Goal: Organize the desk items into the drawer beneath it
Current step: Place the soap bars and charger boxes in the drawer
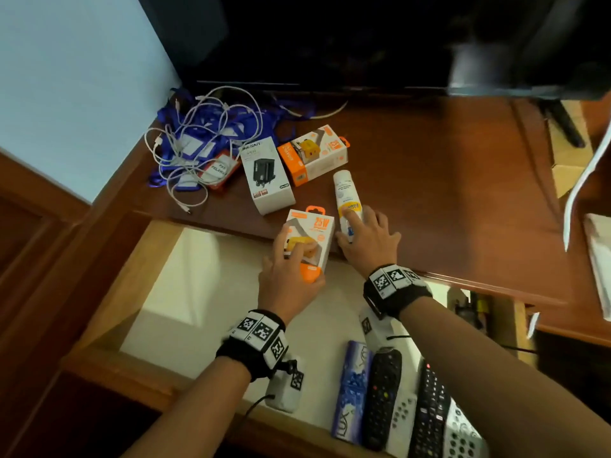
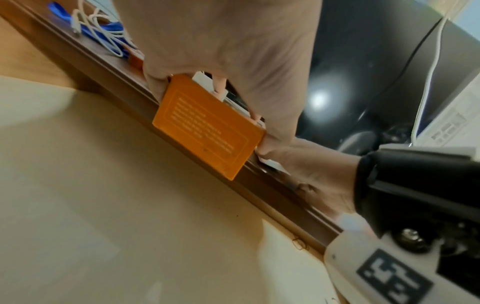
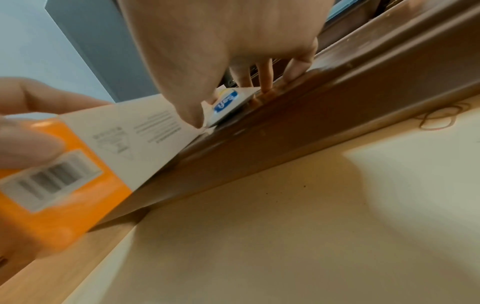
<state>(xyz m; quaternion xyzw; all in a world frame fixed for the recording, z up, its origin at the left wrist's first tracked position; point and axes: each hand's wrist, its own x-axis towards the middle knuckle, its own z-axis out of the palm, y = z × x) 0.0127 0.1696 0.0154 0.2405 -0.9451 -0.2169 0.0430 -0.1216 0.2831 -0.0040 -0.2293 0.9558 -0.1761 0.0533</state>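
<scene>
An orange and white charger box [image 1: 310, 241] juts over the front edge of the brown desk [image 1: 429, 180], above the open drawer [image 1: 185, 292]. My left hand [image 1: 297, 256] grips it, thumb on its left side and fingers over its top and orange end [image 2: 207, 127]. Just to its right a white tube [image 1: 345, 193] with a yellow band lies on the desk. My right hand [image 1: 355, 231] holds the tube's near end [image 3: 226, 105], index finger along its top and thumb on its left side. The box's barcode side [image 3: 78, 164] fills the lower left of the right wrist view.
Behind on the desk lie a white adapter box [image 1: 267, 175], another orange charger box [image 1: 314, 153], tangled white cables [image 1: 195, 143] and blue lanyards [image 1: 172, 120]. A dark screen [image 1: 330, 38] stands at the back. The drawer's right front holds a soap box [image 1: 352, 388] and remotes [image 1: 383, 391].
</scene>
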